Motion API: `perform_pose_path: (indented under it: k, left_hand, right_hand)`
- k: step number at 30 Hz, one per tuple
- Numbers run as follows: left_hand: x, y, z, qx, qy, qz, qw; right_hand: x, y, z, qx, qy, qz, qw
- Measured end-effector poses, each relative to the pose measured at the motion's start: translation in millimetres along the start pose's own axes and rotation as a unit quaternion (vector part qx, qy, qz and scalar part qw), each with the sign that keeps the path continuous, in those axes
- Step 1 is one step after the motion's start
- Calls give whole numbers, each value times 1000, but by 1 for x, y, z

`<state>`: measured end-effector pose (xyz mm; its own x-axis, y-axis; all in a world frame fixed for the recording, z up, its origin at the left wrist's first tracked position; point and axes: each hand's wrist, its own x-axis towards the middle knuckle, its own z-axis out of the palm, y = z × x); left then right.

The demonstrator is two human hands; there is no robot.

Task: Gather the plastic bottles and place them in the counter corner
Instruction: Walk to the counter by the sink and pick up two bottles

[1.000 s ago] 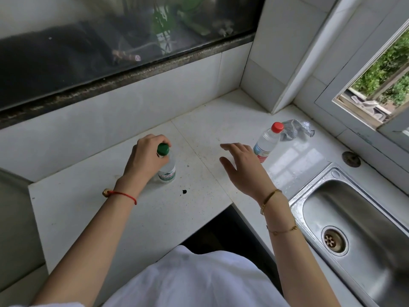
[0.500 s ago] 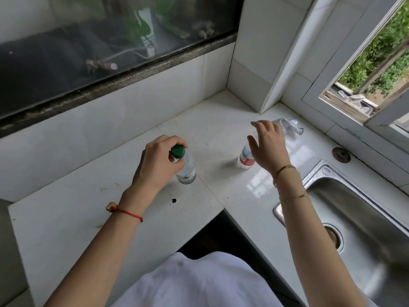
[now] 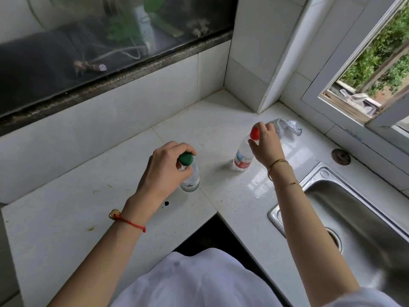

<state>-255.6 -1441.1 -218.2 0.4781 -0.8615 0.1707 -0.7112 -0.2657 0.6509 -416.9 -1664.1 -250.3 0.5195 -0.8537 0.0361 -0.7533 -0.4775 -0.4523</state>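
Two small clear plastic bottles stand upright on the white desk (image 3: 124,220), well apart from each other. The green-capped bottle (image 3: 190,177) sits near the seam between two desk slabs, and the left hand (image 3: 164,171) is curled around its neck, fingers closed just under the green cap (image 3: 186,159). The red-capped bottle (image 3: 243,157), with a red and white label, stands further right, closer to the inner corner where the tiled walls meet; the right hand (image 3: 266,145) pinches it at the red cap (image 3: 254,134) with thumb and fingertips. Just behind that hand lies a crumpled grey cloth (image 3: 287,127). To the right a steel sink (image 3: 365,218) is sunk into the desk, below an open window (image 3: 371,69). A small dark spot (image 3: 166,203) marks the desk near the left wrist.
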Motion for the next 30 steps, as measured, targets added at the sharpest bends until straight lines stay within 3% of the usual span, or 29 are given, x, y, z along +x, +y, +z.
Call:
perform_pose_path:
  k: [12, 18, 30]
  left_hand:
    - [-19, 24, 10, 8, -12, 14, 1000]
    - [-40, 38, 16, 3, -24, 29, 999]
    - [-82, 55, 13, 34, -113, 148, 982]
  right_hand:
    - [-64, 5, -20, 85, 84, -35, 992]
    - [-119, -2, -39, 80, 71, -35, 994]
    - [-234, -15, -46, 96, 115, 41, 988]
